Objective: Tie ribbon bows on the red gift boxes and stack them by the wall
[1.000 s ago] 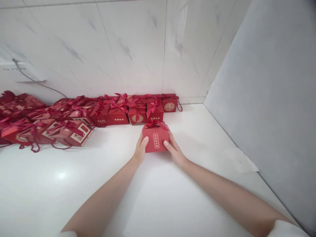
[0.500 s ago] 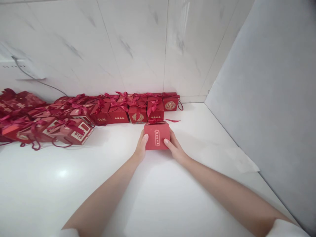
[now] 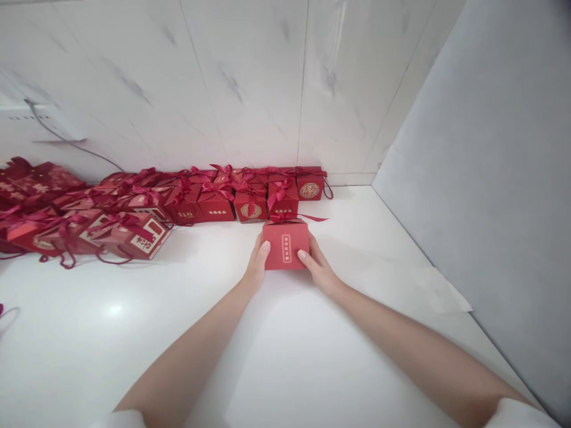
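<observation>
A small red gift box (image 3: 286, 245) with a gold label and a red ribbon on top stands on the white table (image 3: 285, 351). My left hand (image 3: 256, 267) grips its left side and my right hand (image 3: 317, 267) grips its right side, thumbs on the front face. The box sits just in front of a row of similar red ribbon boxes (image 3: 250, 202) lined along the wall.
More red boxes (image 3: 129, 235) lie tipped in a heap at the left. A marble wall stands behind, with a white socket and grey cable (image 3: 53, 128) at the left. A grey panel (image 3: 491, 178) closes the right side; a white paper scrap (image 3: 441, 291) lies beside it.
Both hands have pushed the box a little farther away, towards the row along the wall, and squared it up. Its ribbon ends now lie flat behind it.
</observation>
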A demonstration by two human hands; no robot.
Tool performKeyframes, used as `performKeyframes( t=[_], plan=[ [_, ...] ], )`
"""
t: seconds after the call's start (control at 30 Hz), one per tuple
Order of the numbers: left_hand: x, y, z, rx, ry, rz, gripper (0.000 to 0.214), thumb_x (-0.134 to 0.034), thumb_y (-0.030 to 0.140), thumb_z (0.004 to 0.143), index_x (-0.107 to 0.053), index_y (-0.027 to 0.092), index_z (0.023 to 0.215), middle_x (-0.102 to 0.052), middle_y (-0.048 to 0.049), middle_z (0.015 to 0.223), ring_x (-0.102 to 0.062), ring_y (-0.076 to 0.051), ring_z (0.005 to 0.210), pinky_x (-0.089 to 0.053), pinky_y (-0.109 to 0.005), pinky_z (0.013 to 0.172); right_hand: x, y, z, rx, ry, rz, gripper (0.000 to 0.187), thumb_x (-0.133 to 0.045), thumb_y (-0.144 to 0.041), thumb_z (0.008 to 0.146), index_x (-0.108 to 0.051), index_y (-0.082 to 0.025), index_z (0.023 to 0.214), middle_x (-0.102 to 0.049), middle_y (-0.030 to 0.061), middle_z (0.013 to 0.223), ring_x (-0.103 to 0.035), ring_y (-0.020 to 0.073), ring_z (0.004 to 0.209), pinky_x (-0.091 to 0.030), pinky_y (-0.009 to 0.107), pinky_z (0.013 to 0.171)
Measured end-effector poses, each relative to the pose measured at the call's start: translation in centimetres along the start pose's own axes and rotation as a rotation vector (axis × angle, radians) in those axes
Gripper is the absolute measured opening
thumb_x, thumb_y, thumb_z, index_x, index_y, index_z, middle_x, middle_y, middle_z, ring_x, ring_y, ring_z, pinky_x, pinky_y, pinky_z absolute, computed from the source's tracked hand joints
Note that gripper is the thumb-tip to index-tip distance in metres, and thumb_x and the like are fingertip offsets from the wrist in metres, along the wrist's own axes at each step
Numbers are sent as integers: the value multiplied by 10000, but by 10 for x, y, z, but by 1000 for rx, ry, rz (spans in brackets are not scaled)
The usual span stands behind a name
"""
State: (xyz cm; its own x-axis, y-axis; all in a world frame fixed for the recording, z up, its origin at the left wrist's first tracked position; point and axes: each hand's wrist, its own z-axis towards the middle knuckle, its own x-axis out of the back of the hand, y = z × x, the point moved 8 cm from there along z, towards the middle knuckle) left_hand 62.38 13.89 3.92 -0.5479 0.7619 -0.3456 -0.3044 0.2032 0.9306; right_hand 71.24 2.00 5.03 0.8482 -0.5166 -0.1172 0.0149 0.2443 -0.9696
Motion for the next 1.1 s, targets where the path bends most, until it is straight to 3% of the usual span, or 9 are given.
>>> performKeyframes(
  t=[1.1],
  plan=[
    [-1,0,0,-21,-3,22,544,-555,556,907,-544,220,1334,-566,-72,1382,-470,-288,1334,-367,-434,1139,1,1,0,1,11,-17,808,-558,-632,889,-248,-254,1532,-525,118,1358,-457,285,1317,-408,476,1095]
  ],
)
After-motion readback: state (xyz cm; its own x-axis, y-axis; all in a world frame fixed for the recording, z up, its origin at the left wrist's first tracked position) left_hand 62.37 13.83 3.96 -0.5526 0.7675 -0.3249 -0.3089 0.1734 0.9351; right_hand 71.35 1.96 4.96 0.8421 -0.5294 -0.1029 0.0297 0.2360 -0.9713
